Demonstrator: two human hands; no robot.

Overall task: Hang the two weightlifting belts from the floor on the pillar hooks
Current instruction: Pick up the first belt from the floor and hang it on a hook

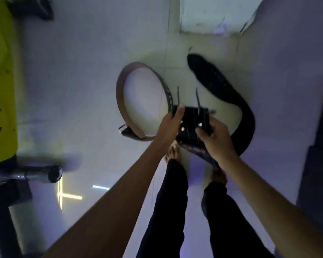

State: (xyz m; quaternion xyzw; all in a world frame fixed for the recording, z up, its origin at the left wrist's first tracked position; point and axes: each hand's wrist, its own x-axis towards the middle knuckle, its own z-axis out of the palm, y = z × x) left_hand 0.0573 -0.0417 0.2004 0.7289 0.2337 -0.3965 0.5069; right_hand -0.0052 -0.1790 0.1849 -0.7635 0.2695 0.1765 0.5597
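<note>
Black belt (pixel 222 86) is gripped at its buckle end by both hands, left hand (pixel 172 125) and right hand (pixel 215 138), closed on it; brown belt (pixel 131 97) lies curled on the floor (pixel 82 81) to the left

Black belt (pixel 229 94) lifted; brown belt (pixel 138 101) curled on floor

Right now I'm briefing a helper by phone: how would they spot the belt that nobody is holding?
Start at the pale pillar base on the tiled floor. Left of it lies the brown leather belt, curled into an open loop. Unlike the black belt, no hand touches it.
</note>
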